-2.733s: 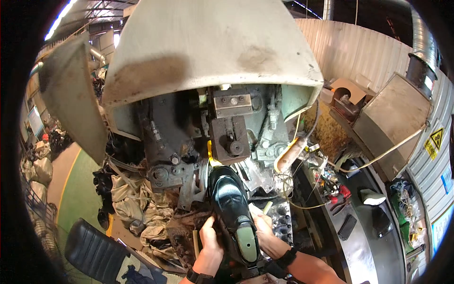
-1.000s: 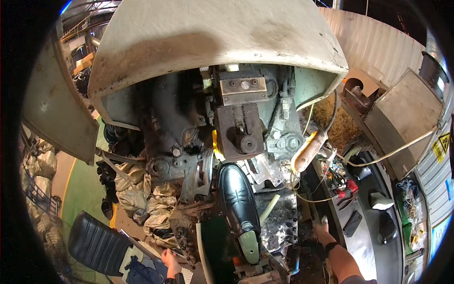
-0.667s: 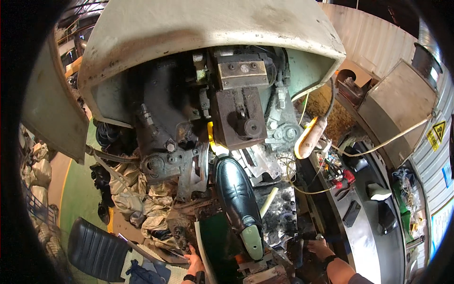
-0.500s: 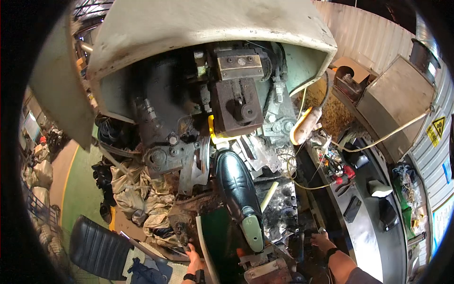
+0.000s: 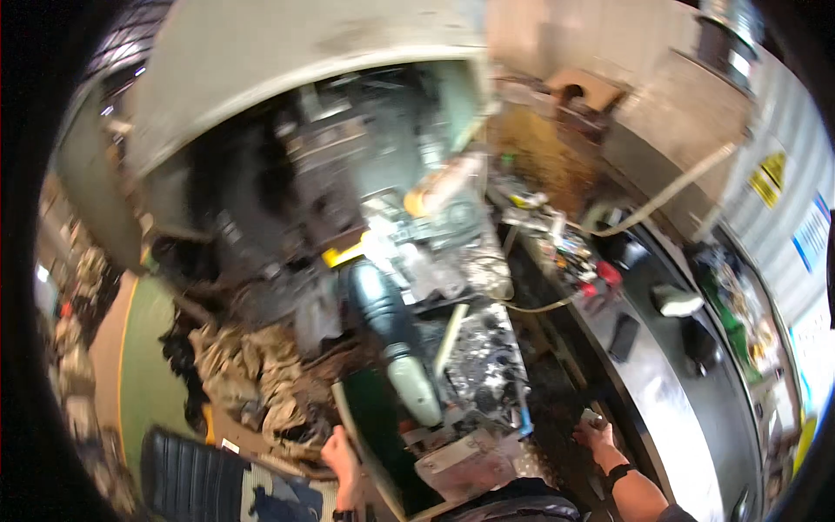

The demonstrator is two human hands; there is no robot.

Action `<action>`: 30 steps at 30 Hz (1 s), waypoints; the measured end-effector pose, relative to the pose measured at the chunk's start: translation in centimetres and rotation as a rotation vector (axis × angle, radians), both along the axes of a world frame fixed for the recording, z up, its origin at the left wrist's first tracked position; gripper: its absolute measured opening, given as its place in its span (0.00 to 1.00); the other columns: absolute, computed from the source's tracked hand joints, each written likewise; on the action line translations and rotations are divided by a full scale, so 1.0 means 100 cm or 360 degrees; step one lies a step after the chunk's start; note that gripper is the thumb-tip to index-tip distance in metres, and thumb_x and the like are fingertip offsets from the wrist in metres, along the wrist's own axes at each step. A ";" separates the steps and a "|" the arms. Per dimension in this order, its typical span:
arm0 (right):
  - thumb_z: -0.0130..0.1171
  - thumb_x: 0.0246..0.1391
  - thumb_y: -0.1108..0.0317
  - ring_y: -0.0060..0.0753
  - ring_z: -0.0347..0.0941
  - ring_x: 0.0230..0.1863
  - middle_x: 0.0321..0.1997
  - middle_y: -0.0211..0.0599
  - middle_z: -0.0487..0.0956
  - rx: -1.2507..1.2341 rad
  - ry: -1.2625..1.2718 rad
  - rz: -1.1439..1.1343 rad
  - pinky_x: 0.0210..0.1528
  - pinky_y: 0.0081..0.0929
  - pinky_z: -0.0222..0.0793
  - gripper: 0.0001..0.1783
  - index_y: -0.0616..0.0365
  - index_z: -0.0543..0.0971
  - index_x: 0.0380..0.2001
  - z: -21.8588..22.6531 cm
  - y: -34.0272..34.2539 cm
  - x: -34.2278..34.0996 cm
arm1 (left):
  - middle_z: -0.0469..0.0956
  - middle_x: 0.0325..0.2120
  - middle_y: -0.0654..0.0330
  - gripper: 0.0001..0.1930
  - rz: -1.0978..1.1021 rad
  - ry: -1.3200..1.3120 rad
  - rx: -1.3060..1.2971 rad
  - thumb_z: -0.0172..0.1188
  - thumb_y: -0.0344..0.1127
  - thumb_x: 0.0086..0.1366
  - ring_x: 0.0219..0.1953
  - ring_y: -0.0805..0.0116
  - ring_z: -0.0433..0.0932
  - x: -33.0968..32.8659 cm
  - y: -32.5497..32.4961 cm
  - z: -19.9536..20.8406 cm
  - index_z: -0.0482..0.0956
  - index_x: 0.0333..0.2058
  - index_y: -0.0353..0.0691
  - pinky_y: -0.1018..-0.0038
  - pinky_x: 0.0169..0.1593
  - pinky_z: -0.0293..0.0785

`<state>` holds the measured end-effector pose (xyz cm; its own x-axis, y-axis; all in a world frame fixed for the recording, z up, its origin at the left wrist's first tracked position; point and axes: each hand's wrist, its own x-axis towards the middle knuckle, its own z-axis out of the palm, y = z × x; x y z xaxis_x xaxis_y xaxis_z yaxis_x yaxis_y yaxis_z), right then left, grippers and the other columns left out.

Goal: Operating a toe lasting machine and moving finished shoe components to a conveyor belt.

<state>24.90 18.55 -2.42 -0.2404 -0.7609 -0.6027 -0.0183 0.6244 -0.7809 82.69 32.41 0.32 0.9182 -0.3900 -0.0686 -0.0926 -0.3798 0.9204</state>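
A black leather shoe [image 5: 379, 303] sits toe-first in the machine, on a pale green last [image 5: 414, 388] whose bare end points toward me. My left hand [image 5: 341, 454] is left of the dark green panel [image 5: 376, 416], below the shoe. Its fingers are curled, and blur hides whatever may be inside them. On the right, beside the machine's dark side, my right hand [image 5: 597, 433] closes round a small pale piece [image 5: 591, 416], mostly covered by the fingers. Neither hand touches the shoe.
A pale rod [image 5: 450, 337] lies right of the shoe. Along the right runs a bench [image 5: 648, 396] with a phone-like black slab [image 5: 624, 337] and a red-handled tool [image 5: 608, 275]. Crumpled beige cloth [image 5: 252, 370] and a black chair [image 5: 187, 474] are at left.
The whole view has swung to the right and blurred, so the machine and shoe appear further left. My left hand's fingers look more curled. My right hand stays at the machine's right side.
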 end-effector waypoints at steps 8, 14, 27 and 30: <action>0.58 0.70 0.57 0.44 0.85 0.36 0.41 0.50 0.85 -0.0059 -0.0135 -0.0793 0.37 0.36 0.82 0.21 0.65 0.76 0.53 0.019 0.070 -0.087 | 0.86 0.35 0.54 0.13 -0.0508 -0.0550 -0.0661 0.55 0.32 0.73 0.37 0.64 0.84 -0.081 -0.075 0.222 0.86 0.38 0.29 0.69 0.42 0.82; 0.57 0.70 0.59 0.52 0.84 0.40 0.43 0.57 0.84 -0.0317 -0.0566 -0.1202 0.46 0.46 0.83 0.21 0.66 0.71 0.53 0.024 0.058 -0.146 | 0.84 0.36 0.48 0.13 -0.0941 -0.1644 -0.0758 0.52 0.31 0.76 0.36 0.50 0.83 -0.211 -0.110 0.267 0.84 0.41 0.30 0.61 0.43 0.80; 0.70 0.59 0.55 0.59 0.50 0.76 0.79 0.55 0.46 -0.0783 -0.1044 -0.1662 0.73 0.52 0.62 0.65 0.48 0.27 0.75 -0.010 -0.114 -0.442 | 0.85 0.42 0.48 0.10 -0.2641 -0.1079 0.0336 0.64 0.35 0.67 0.46 0.45 0.83 -0.480 -0.158 0.179 0.85 0.41 0.34 0.57 0.51 0.79; 0.71 0.59 0.59 0.58 0.52 0.75 0.77 0.55 0.49 -0.0902 -0.1190 -0.1939 0.70 0.55 0.64 0.63 0.35 0.30 0.75 -0.017 -0.145 -0.466 | 0.85 0.42 0.46 0.11 -0.2680 -0.1050 0.0396 0.64 0.36 0.67 0.46 0.43 0.82 -0.487 -0.174 0.176 0.86 0.41 0.34 0.57 0.50 0.80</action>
